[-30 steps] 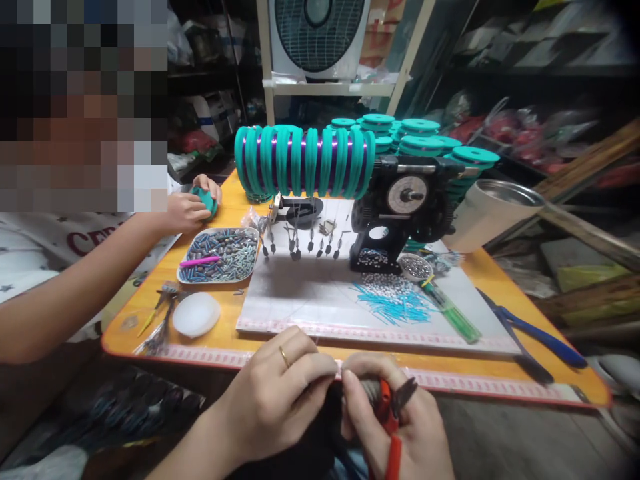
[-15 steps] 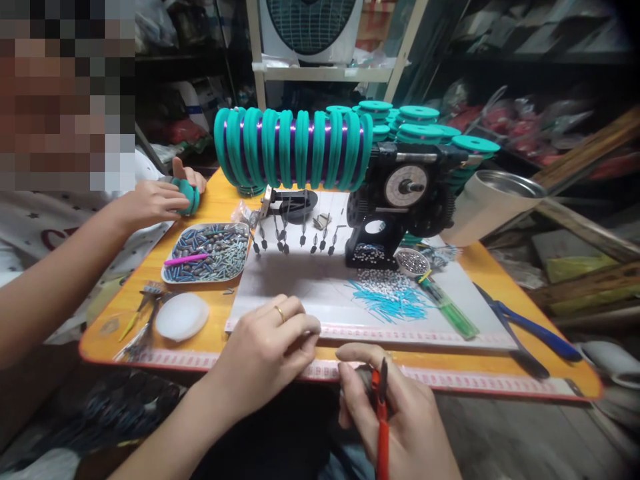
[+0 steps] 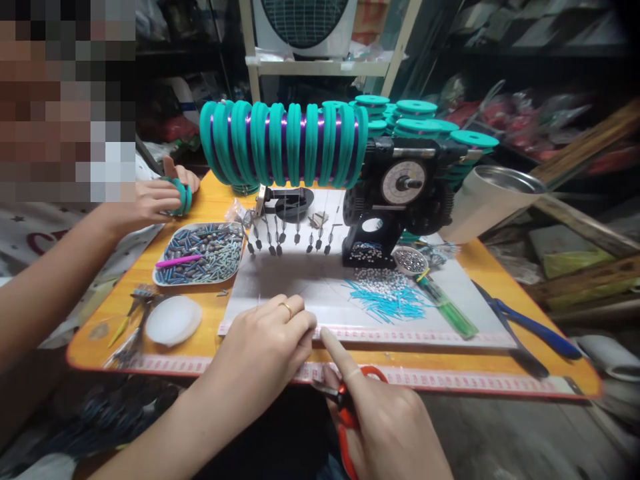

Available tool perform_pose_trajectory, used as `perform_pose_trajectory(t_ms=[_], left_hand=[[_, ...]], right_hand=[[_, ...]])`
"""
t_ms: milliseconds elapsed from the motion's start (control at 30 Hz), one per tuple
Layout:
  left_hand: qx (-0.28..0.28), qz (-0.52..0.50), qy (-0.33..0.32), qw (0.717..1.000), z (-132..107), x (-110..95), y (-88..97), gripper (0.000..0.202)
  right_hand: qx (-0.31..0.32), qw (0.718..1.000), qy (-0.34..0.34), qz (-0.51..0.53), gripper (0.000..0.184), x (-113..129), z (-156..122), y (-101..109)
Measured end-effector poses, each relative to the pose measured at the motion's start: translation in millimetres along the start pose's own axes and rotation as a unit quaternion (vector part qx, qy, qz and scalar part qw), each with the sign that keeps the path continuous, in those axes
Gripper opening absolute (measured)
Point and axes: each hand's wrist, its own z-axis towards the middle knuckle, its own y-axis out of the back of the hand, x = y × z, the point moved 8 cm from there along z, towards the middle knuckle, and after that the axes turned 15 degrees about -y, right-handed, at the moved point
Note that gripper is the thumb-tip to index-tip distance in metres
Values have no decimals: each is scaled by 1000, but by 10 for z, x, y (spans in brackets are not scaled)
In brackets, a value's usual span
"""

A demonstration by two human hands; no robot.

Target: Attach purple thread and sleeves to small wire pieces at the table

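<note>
Red-handled scissors [image 3: 345,408] below table's near edge, low centre, looped on right hand [image 3: 393,430]; index finger straight, tip on white mat [image 3: 310,287]. Orange table [image 3: 483,263] carries spool winder [image 3: 400,193], mat, bead tray [image 3: 200,253]. Left hand [image 3: 265,347] on mat's near edge, fingers bunched together (whether pinching anything, cannot tell).

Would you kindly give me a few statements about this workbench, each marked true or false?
1. The right hand holds red-handled scissors. True.
2. The left hand wears no ring. False: a ring sits on one finger.
3. The blue-handled pliers lie in the tray. False: they lie on the right side of the orange table, far from the tray.
4. A co-worker's hand grips a teal spool. True.
</note>
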Motion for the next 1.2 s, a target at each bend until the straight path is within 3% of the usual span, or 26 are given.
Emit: perform_pose_trajectory(t_ms=[167,333,533,867,1200], left_hand=[[14,-1,5,1000,-6,10,-26,15],[1,-42,-9,999,-63,48,16,16],[-22,-52,-44,997,-143,77,114,15],[-32,-9,-46,998,-147,71,155,13],[-37,-55,-23,998,-186,100,115,14]], right_hand=[[11,997,4,-80,76,62,71,-16],[44,976,28,-213,66,219,143,45],[67,940,110,-315,62,482,218,83],[83,934,138,-318,60,545,285,104],[79,946,121,-292,61,505,271,88]])
